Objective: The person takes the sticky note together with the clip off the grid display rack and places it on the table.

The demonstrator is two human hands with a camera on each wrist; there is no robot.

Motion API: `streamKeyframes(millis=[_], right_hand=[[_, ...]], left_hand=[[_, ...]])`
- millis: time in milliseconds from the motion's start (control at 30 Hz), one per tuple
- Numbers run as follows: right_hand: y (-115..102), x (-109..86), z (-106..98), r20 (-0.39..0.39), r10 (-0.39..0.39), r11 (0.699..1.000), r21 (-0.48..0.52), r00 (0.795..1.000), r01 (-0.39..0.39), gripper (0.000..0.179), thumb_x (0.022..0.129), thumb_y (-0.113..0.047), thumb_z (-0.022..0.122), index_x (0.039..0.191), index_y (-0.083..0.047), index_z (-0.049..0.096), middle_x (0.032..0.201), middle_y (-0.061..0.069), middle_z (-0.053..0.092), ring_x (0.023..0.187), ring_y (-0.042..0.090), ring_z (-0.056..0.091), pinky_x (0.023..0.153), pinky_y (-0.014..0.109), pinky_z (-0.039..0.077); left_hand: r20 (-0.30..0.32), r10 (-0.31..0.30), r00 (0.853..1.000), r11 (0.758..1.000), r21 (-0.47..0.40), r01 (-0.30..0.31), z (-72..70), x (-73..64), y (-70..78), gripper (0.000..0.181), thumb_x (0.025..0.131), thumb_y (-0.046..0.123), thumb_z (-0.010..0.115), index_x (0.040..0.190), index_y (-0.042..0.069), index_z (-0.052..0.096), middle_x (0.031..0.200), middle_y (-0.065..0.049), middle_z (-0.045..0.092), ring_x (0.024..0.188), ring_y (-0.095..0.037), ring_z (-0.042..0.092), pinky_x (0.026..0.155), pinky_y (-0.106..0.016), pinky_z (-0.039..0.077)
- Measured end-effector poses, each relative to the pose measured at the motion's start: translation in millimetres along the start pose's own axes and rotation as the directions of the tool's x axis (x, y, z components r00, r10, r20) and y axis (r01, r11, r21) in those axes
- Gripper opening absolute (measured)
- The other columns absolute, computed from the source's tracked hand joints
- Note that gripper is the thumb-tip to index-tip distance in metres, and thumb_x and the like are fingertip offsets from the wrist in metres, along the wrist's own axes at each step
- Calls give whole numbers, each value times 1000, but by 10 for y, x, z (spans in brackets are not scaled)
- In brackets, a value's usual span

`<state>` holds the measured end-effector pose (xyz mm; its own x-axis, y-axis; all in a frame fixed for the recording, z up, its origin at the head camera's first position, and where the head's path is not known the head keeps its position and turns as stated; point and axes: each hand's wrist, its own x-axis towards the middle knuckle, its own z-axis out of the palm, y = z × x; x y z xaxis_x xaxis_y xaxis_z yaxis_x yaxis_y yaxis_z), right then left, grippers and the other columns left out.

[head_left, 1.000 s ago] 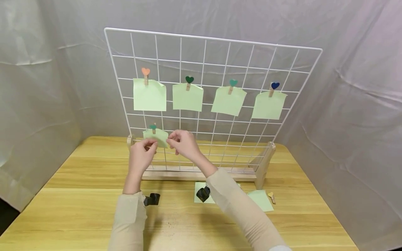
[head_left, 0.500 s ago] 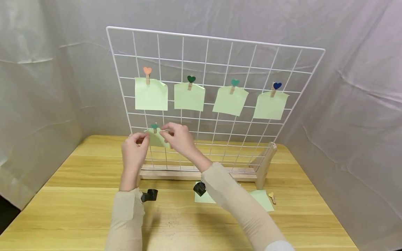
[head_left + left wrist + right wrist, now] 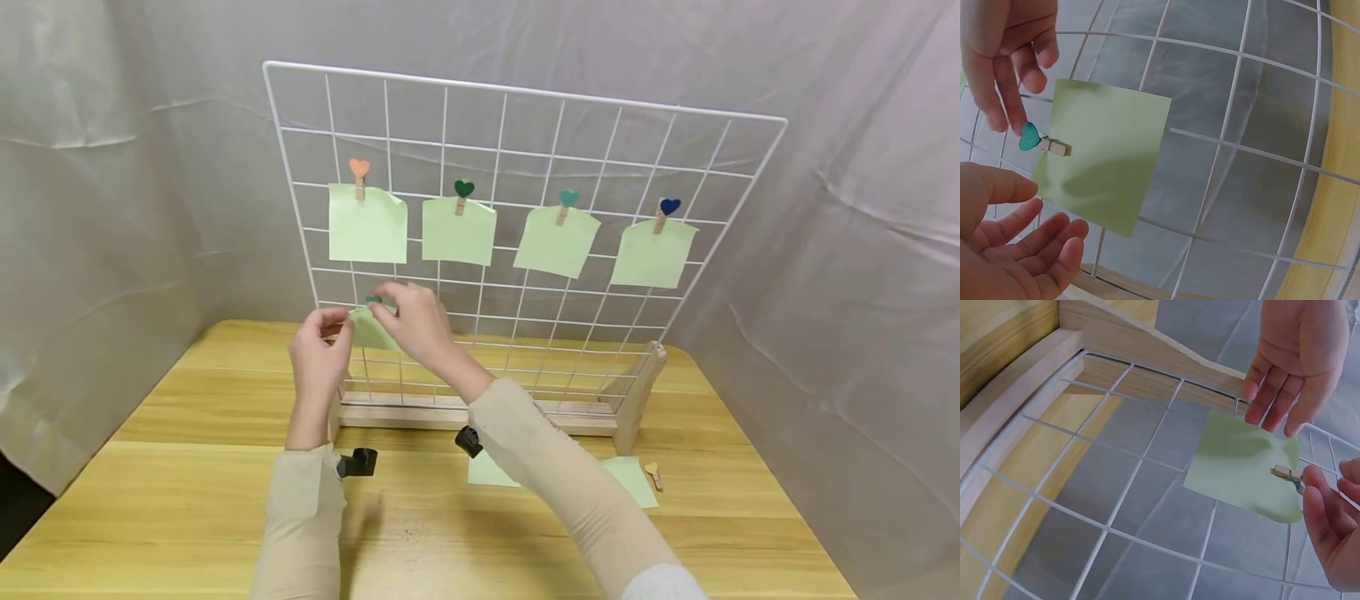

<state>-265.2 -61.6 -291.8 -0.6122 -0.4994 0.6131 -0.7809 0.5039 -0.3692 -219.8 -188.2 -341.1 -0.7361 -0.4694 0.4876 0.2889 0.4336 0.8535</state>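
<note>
A light green paper note (image 3: 1107,150) hangs at the lower left of a white wire grid (image 3: 517,154), held by a small wooden clothespin (image 3: 1054,147) with a teal heart. My right hand (image 3: 420,325) is at the clothespin, one fingertip right at the heart's edge in the left wrist view, the fingers loosely bent. My left hand (image 3: 318,346) is at the note's upper left corner; its thumb tip overlaps that corner, and its other fingers are spread loosely apart. In the right wrist view the clothespin's wooden end shows in front of the paper.
Above, several green notes (image 3: 367,225) hang from heart clothespins in a row. The grid stands in a wooden base (image 3: 480,421) on the table (image 3: 187,500). Loose notes (image 3: 632,479) and a yellow-heart clothespin (image 3: 655,477) lie at front right. Black wrist cameras (image 3: 357,462) project from the sleeves.
My right hand has moved from the note's right edge up and left to the clothespin. My left hand has shifted from the note's lower left up to its upper left corner.
</note>
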Motion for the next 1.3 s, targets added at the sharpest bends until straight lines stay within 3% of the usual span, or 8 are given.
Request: streamKeyframes(millis=[267,400,600,1000,1300], right_hand=[[-104,32,-1,95,44,978,-208,994,-24,22,91,-19,52,107,-10,64,96,1,66,57,9,52,44,16,36],[-124,38,5,112,62,969,-244,992,-33,23,91,-18,52,109,-11,63,100,1,65,68,12,60,48,18,41],[-135,49,4,106,66,960,-279,992,-34,22,88,-14,56,108,-12,64,100,0,65,70,13,62,45,18,41],[-118,44,25,30,21,960,-279,999,-12,18,84,-6,58,98,-13,68,90,-2,67,67,10,61,44,17,39],[-64,19,83,-66,-60,968,-246,996,42,16,84,-2,58,91,-10,70,83,-1,67,62,9,59,47,15,40]], left_hand=[[-5,17,1000,1000,-7,-17,23,-9,-43,18,83,0,54,99,-8,58,94,-20,61,80,-24,57,62,-12,41],[-5,10,1000,1000,0,-10,31,-5,-51,17,83,-1,54,98,-8,58,92,-20,61,76,-23,55,61,-12,40],[3,-12,1000,1000,0,12,38,7,-51,17,82,-4,54,98,-8,57,92,-22,61,75,-24,56,60,-10,40],[41,-65,997,997,30,64,35,5,-56,21,80,-9,55,101,-8,54,94,-24,61,76,-28,57,59,-11,39],[39,-61,997,998,35,60,27,6,-61,21,80,-10,55,101,-8,55,93,-24,61,76,-29,58,58,-9,39]])
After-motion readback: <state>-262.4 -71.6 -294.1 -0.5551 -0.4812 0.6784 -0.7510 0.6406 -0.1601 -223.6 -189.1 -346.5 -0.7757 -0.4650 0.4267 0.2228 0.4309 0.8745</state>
